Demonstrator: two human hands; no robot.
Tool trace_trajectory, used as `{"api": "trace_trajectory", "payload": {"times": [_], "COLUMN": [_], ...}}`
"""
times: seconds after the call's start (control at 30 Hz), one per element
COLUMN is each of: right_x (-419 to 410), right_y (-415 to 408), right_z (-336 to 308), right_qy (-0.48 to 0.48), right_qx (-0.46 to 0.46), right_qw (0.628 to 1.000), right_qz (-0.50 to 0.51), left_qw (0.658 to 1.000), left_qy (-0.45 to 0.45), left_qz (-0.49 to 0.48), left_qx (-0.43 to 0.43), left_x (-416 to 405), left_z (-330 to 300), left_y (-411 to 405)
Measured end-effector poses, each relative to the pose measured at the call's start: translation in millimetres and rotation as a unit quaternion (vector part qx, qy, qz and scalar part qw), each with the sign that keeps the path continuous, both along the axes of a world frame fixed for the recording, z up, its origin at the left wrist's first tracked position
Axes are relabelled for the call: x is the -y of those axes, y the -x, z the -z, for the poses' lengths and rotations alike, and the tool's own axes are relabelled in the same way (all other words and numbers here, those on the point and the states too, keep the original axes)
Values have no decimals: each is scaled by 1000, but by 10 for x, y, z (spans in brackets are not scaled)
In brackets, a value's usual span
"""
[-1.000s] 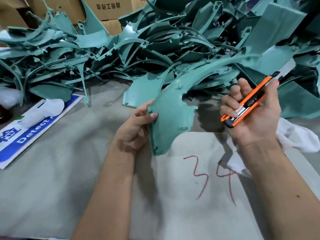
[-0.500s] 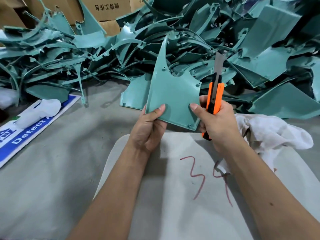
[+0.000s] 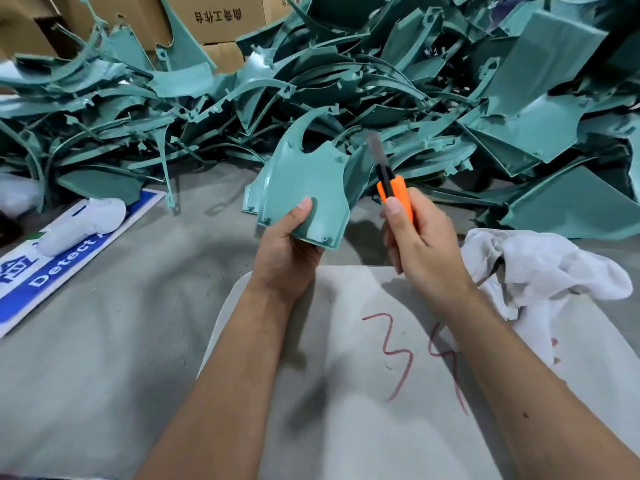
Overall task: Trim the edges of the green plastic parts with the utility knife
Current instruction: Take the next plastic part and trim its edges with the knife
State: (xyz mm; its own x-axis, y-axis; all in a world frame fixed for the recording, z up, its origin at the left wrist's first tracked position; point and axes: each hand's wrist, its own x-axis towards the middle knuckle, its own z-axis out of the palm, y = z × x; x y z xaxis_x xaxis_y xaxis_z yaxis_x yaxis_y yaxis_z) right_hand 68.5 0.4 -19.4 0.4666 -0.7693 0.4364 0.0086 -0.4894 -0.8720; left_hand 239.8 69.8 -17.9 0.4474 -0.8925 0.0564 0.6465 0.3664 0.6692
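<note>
My left hand [image 3: 287, 251] grips the lower edge of a green plastic part [image 3: 304, 188], thumb on its face, holding it upright above the floor. The part has a curved notch at its top and small holes near its corners. My right hand [image 3: 420, 247] grips an orange utility knife [image 3: 394, 188] with its blade out, pointing up and away. The blade sits just right of the part's right edge; I cannot tell whether it touches.
A big heap of green plastic parts [image 3: 381, 81] fills the floor ahead. Cardboard boxes [image 3: 221, 19] stand behind it. A white cloth [image 3: 540, 268] lies at right, a blue-and-white sign [image 3: 52, 268] at left. A grey board marked in red [image 3: 398, 358] lies under my arms.
The part has turned in my left hand, its notched end now on top. My right hand has let go of the part's edge and moved slightly right with the knife.
</note>
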Motion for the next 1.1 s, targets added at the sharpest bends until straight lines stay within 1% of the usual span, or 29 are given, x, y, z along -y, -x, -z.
{"api": "trace_trajectory", "payload": {"times": [0.1,0.13,0.27,0.4,0.43,0.6,0.73,0.83,1.0,1.1], "right_x": [-19,-19,-19,-24,-24,-52,-55,-39,-27,26], "right_y": [7,9,13,-13,-18,-9,-10,2,-1,18], "right_z": [5,2,17,65,68,47,59,76,87,88], "right_qy": [112,134,144,162,164,197,243,260,265,222], "right_qx": [-60,-77,-95,-142,-149,-156,-162,-157,-155,-114], "right_qw": [992,988,984,976,974,968,955,950,948,965], "right_qz": [-10,-16,-34,-37,-37,-4,46,78,80,86], "left_qw": [1000,1000,999,994,994,999,999,999,999,998], "left_qy": [7,16,27,-13,-18,-53,-41,-34,-23,-20], "left_qz": [15,21,36,52,43,-8,-14,-8,-7,-2], "left_qx": [-1,-4,-16,-99,-99,-6,6,21,40,65], "left_x": [-25,-33,-58,-19,-4,-5,-20,-21,-21,-34], "left_z": [7,1,4,-13,-26,-82,-108,-104,-89,-66], "left_y": [-10,-15,-29,0,6,27,50,48,43,29]}}
